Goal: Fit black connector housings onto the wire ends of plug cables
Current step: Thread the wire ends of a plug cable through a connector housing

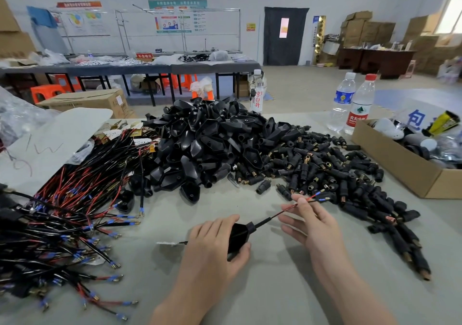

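One black wedge-shaped plastic housing (237, 237) is held just above the grey table top (275, 287) by the left hand (212, 247). Its fingers and thumb are curled round the wide body, so that the narrow neck is kept pointing toward the right hand (312, 224). One thin black cable (270, 217) comes out of this neck and is pinched further along between the thumb and forefinger of the right hand, the other fingers being left nearly straight; in this way, it is judged, the cable can be drawn through the housing. Two wire ends are seen beyond the fingers, one red and one black, each with a blue sleeve (318, 194). The supplies are laid within reach in three heaps, too numerous to be counted piece by piece: a large middle pile of loose housings (212, 144), small black cylindrical connectors with copper mouths (325, 172) at the right, and red and black wires with blue terminals (62, 224) at the left. Three clear water bottles (342, 102) are counted, two near an open cardboard box (400, 172) and one behind the pile.
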